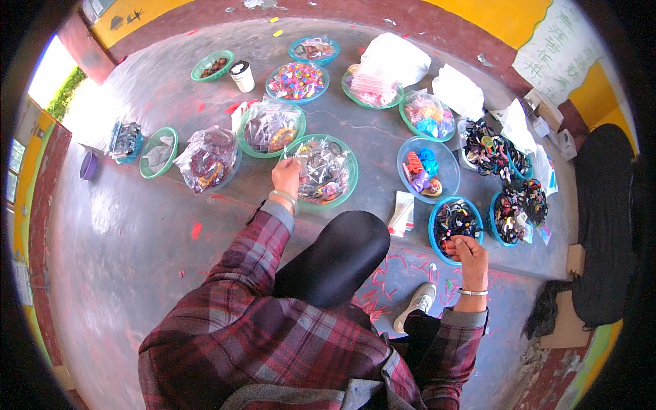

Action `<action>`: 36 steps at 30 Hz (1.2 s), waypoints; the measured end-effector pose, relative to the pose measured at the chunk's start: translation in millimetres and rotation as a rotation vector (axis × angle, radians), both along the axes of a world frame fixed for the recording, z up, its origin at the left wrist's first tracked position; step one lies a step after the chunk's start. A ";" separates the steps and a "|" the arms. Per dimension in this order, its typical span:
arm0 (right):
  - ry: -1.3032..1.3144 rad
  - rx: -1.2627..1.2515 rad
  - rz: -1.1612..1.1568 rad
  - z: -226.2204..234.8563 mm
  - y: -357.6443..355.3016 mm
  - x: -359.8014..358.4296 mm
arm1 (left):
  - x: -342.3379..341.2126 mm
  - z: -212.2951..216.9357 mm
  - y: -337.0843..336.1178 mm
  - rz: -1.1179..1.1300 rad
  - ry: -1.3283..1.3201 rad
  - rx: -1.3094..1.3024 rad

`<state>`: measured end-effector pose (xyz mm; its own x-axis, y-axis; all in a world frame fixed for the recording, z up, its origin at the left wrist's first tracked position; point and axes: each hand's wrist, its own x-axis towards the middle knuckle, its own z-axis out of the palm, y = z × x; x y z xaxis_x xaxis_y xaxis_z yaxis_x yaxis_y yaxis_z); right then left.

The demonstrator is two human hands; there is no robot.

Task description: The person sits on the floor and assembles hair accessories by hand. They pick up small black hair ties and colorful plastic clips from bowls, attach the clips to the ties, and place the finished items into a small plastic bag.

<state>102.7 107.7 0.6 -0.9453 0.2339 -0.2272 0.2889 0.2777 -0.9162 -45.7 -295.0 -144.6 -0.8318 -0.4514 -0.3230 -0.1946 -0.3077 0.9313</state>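
We kneel over a grey concrete floor (137, 225) spread with about fifteen shallow bowls, green and blue, and roughly four loose white bags. Our left hand (285, 176) rests on the rim of a green bowl (347, 179) of bagged dark rings, fingers closed on the clear bag (318, 167), it seems; tugging it could tip the bowl and spill the lot. Our right hand (468, 251) pinches something small and dark, too tiny to identify, at the edge of a blue bowl (437, 247) of black hair ties; a loose pinch could drop it.
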 end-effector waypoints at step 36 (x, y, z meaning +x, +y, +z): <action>0.037 0.073 0.076 -1.0 -4.6 5.4 | -16.3 -40.3 9.9 -0.883 -0.210 -1.514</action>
